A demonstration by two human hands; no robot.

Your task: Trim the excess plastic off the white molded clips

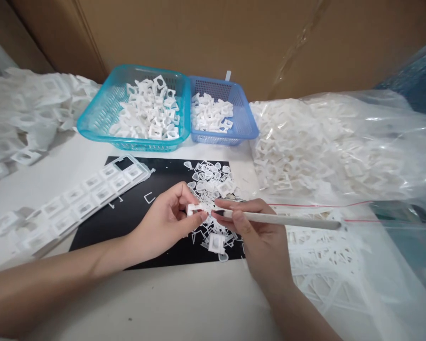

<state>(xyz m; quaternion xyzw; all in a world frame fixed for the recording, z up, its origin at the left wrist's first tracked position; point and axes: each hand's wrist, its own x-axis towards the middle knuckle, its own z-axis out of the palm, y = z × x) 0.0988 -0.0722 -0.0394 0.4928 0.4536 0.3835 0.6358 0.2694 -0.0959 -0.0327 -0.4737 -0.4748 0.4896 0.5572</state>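
My left hand (165,220) pinches a small white plastic part (194,208) above a black mat (128,232). Held like a pen in my right hand (261,232) is a tool with a long pale handle (291,219); its dark front end meets the white part, and the very tip is too small to make out. Beneath and around both hands, a heap of white scraps (208,182) lies on the mat. A square white part with an opening (216,243) rests near the mat's front edge.
Behind stand a teal basket (102,137) and a blue basket (246,116) of white parts. A white compartmented strip (74,203) lies left. Clear bags of parts (305,142) are on the right, more parts (39,104) at far left. Cardboard (199,38) rises behind.
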